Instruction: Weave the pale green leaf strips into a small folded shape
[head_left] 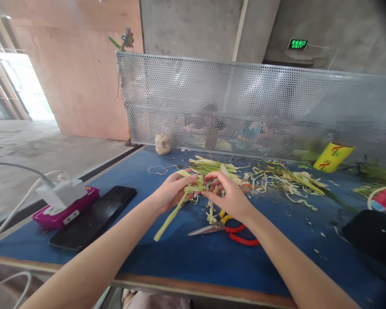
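My left hand is closed on a folded green leaf strip, pinched between thumb and fingers. One long flat end of the strip hangs down to the left over the table. My right hand meets the same piece from the right, fingers curled and their tips at its edge; part of that contact is hidden. Just below the hands lie scissors with red and yellow handles, blades pointing left. Pale curled shavings rest by the blades. Behind the hands is a pile of long leaf strips.
A black phone and a purple power strip with a white plug sit at left. Leaf scraps, a yellow packet and a dark object are at right. A perforated metal screen borders the blue table.
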Tool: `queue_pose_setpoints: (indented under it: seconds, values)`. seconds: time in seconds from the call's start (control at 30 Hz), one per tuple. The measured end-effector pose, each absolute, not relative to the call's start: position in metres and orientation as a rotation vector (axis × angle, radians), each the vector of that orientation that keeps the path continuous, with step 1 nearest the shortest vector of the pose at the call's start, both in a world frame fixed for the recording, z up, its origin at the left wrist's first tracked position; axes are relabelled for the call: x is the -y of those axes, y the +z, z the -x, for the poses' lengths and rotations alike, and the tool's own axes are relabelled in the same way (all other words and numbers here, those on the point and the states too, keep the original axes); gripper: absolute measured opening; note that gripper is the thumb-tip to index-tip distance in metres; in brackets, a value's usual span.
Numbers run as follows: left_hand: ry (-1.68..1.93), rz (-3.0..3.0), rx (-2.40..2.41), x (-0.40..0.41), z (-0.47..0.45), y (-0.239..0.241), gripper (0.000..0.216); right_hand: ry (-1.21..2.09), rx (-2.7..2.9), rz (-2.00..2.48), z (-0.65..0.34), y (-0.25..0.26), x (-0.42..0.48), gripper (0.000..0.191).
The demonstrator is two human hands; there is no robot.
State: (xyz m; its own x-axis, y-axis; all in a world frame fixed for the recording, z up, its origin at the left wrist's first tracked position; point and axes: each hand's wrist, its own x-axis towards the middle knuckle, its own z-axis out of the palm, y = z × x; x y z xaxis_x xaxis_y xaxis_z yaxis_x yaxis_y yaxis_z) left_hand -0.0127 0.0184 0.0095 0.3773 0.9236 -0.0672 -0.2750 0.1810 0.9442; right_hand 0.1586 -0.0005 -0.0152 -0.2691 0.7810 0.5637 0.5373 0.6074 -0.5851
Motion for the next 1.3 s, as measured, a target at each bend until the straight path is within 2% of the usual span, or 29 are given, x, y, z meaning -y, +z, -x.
queue_pose_setpoints:
  seconds: [0.13, 0.23, 0.53, 0.67, 0.8, 0.87, 0.97, 1.07, 1.3]
  values:
    - [0.978, -1.039, -0.853, -0.021, 0.012, 0.007, 0.052, 0.416, 2.067, 1.040, -0.160, -0.015, -0.004, 0.005]
    - [0.956, -1.045, -0.861, -0.023, 0.012, 0.005, 0.049, 0.379, 2.078, 0.983, -0.163, -0.011, -0.004, 0.007]
    - [1.042, -1.104, -0.821, -0.032, 0.015, 0.002, 0.022, 0.233, 1.896, 1.057, -0.188, 0.005, -0.001, 0.018]
    - [1.055, -1.196, -0.800, -0.033, 0.015, 0.000, 0.026, 0.269, 1.878, 1.047, -0.194, 0.007, -0.001, 0.018]
    - [1.056, -1.383, -0.749, -0.031, 0.015, -0.002, 0.029, 0.540, 2.006, 1.104, -0.189, -0.001, -0.006, 0.026]
    - [1.007, -1.451, -0.652, -0.029, 0.015, -0.003, 0.038, 0.664, 1.948, 1.168, -0.181, -0.007, -0.009, 0.035]
    - [0.955, -1.495, -0.577, -0.028, 0.013, -0.007, 0.053, 0.720, 1.869, 1.205, -0.167, -0.013, -0.011, 0.039]
    - [0.928, -1.538, -0.581, -0.026, 0.010, -0.010, 0.061, 0.726, 1.721, 1.127, -0.158, -0.015, -0.010, 0.032]
    - [0.892, -1.469, -0.656, -0.017, 0.006, -0.003, 0.050, 0.715, 1.528, 1.000, -0.157, -0.011, -0.004, 0.018]
